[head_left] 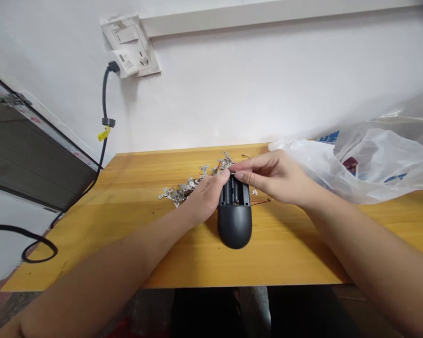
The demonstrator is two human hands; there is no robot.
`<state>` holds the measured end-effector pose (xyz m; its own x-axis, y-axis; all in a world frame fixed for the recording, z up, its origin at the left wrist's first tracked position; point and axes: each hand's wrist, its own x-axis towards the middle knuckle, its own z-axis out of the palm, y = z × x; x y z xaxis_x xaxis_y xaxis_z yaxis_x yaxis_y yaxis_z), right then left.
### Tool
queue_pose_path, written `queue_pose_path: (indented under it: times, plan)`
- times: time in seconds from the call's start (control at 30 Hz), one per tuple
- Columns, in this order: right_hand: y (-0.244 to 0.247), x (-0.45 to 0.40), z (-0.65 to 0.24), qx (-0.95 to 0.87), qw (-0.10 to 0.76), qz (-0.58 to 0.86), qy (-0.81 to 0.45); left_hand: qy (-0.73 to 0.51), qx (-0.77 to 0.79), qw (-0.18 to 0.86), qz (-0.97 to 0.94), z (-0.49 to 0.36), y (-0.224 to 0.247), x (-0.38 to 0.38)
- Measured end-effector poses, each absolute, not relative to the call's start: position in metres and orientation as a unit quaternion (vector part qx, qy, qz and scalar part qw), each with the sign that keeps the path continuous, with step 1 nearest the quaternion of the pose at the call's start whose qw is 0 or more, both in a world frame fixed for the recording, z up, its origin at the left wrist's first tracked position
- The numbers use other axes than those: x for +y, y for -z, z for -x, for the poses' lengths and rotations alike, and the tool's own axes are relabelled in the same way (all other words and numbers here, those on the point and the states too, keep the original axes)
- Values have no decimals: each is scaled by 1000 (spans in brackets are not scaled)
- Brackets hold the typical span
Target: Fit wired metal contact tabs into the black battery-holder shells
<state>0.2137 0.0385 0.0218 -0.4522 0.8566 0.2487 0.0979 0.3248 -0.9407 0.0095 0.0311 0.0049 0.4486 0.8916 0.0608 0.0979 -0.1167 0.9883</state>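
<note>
A black plastic mouse-shaped housing (234, 225) lies on the wooden table, its open battery compartment (233, 191) facing up and holding a thin coppery wire or spring. My left hand (206, 197) grips the housing's near side, its fingertips at the far end of the compartment. My right hand (275, 176) comes in from the right, and its thumb and finger pinch a small metal contact, mostly hidden, at the compartment's far edge. Behind my left hand lies a loose heap of silver metal contacts (186, 187). A thin red wire (260, 202) runs out to the right of the housing.
The yellow wooden table (134, 188) meets a white wall with a power socket (130, 46). A dark cable (104, 126) hangs from the socket down the left side. A white plastic bag (370, 162) lies at the right, and a dark panel (31, 155) stands at the left.
</note>
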Motion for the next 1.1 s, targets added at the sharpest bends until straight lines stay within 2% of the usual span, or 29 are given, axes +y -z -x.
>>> queue_pose_path:
  times: [0.13,0.53,0.9,1.0,1.1]
  plan:
    - [-22,40,-212,-673,384,362,-518,-364,423,531,-638,-7,-2,37]
    - [-23,40,-211,-683,352,384,-511,-317,400,522,-684,-2,-21,38]
    - [-19,41,-208,-633,371,388,-557,-317,421,477,-703,1,-15,44]
    - [-23,38,-206,-612,408,399,-548,-357,390,531,-662,2,-11,45]
    - [-28,35,-206,-598,466,444,-478,-365,381,590,-612,-2,-9,40]
